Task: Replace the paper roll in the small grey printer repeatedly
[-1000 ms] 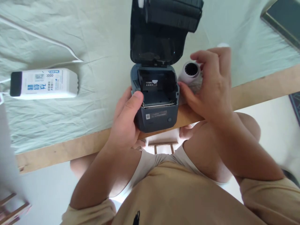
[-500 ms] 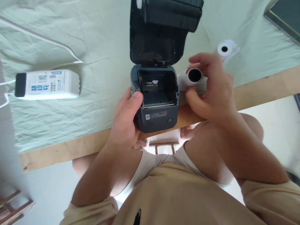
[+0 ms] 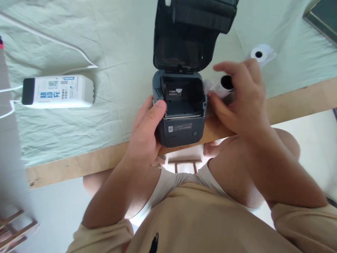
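A dark grey label printer (image 3: 181, 137) stands near the table's front edge with its black lid (image 3: 186, 52) raised and its paper bay bare inside. My left hand (image 3: 146, 130) is wrapped round the printer's left side, thumb on the upper edge of the body. To the right of the printer lies a white paper roll (image 3: 214, 88) with a black core. Above and around it is my right hand (image 3: 242, 95), fingers and thumb spread apart. The thumb is close to the roll's lower side; whether it touches is unclear. My palm and fingers hide part of the roll.
A second, smaller white paper roll (image 3: 259, 54) lies farther right on the pale green cloth (image 3: 118, 35). At left sits a white power strip or charger (image 3: 60, 91) with white cables. A dark framed object (image 3: 322, 21) occupies the far right corner.
The view has shifted slightly, moving the table things rightward in the picture. My right hand's index finger has straightened and its thumb lies nearer the printer. The left hand keeps its hold.
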{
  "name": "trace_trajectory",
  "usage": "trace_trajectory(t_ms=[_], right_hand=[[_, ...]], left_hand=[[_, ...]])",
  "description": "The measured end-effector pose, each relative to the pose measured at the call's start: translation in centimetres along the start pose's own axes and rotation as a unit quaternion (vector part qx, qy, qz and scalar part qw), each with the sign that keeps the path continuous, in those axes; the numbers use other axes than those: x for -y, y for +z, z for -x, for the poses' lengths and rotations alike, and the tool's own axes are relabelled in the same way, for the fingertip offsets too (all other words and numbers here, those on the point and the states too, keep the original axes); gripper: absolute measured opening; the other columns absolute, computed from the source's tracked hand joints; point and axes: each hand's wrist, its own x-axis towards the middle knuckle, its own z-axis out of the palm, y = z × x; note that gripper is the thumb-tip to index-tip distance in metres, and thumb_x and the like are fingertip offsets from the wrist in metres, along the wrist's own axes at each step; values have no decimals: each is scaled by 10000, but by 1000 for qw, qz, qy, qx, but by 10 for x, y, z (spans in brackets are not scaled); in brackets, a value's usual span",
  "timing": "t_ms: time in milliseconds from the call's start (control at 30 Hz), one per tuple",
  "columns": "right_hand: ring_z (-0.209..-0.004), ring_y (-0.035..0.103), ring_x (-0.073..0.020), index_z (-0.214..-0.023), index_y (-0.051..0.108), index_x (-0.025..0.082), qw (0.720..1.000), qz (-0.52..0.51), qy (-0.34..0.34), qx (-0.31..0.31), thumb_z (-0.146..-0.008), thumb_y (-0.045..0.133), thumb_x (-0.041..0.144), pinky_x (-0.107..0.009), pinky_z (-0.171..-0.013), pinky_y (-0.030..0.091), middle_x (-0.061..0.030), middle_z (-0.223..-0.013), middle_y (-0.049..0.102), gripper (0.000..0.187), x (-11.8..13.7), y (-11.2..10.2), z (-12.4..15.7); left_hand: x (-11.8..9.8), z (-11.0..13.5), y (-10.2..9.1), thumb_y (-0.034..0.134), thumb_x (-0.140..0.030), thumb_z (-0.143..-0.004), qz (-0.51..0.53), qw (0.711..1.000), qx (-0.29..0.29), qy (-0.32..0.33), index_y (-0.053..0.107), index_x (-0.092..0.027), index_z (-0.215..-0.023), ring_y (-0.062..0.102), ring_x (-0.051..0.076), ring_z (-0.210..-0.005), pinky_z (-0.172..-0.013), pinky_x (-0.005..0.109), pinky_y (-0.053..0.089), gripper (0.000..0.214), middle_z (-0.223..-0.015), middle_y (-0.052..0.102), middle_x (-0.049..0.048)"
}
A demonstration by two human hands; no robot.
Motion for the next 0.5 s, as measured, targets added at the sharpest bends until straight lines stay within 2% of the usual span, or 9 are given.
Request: trace_trajectory(t_ms=[67,133,200,267,400,433,500], right_hand=[[-1132,733,-289,-1513,482,325,999,-40,20,-9,-911,720,256,-513,-1011,624,-73,-1261,701,651,-1,1,1],[-1123,746,-271,-1540,444,348,997,-70,30,-4,-905,671,194,-492,-1009,635,-55,-1258,729,693,1,0,0],[-1156,737,-277,-1497,512,335,998,-61,6,4,-895,662,188,-496,-1034,631,-69,-1269,725,638,3,-2,0],[-1191,710,-305,-1434,594,304,999,-33,-12,4,-898,713,263,-527,-1061,618,-98,-1258,686,551,4,-2,-1],[-1122,694,-301,-1418,619,293,999,-23,28,2,-943,743,373,-554,-1074,596,-95,-1168,635,497,-2,2,-1],[-1129,691,-296,-1430,603,305,999,-29,28,-4,-950,737,374,-548,-1074,595,-93,-1193,644,503,-3,3,-2],[-1138,692,-280,-1475,532,347,997,-66,15,-44,-940,738,416,-507,-1004,623,-82,-1307,655,577,-2,4,-3]], left_hand=[[1,0,0,782,-479,-926,9,1000,5,-6,752,-194,-1074,818,294,-928,-639,350,669,323,-946,809,50],[2,1,2,782,-461,-928,32,999,-14,11,761,-187,-1028,801,240,-831,-610,317,660,292,-918,809,38],[3,1,5,776,-444,-932,46,998,-35,25,764,-179,-1002,777,203,-758,-575,286,644,275,-902,812,33],[3,1,8,763,-442,-938,35,998,-40,17,760,-174,-1001,762,194,-710,-553,281,632,275,-886,814,32],[4,1,8,751,-405,-940,19,998,-50,16,765,-181,-989,786,207,-800,-642,287,663,230,-896,815,36],[4,0,7,759,-404,-929,26,997,-65,40,767,-199,-968,791,200,-817,-657,273,665,209,-886,810,24],[4,0,5,788,-425,-914,14,998,-53,28,767,-219,-975,815,227,-926,-734,296,683,216,-913,806,18]])
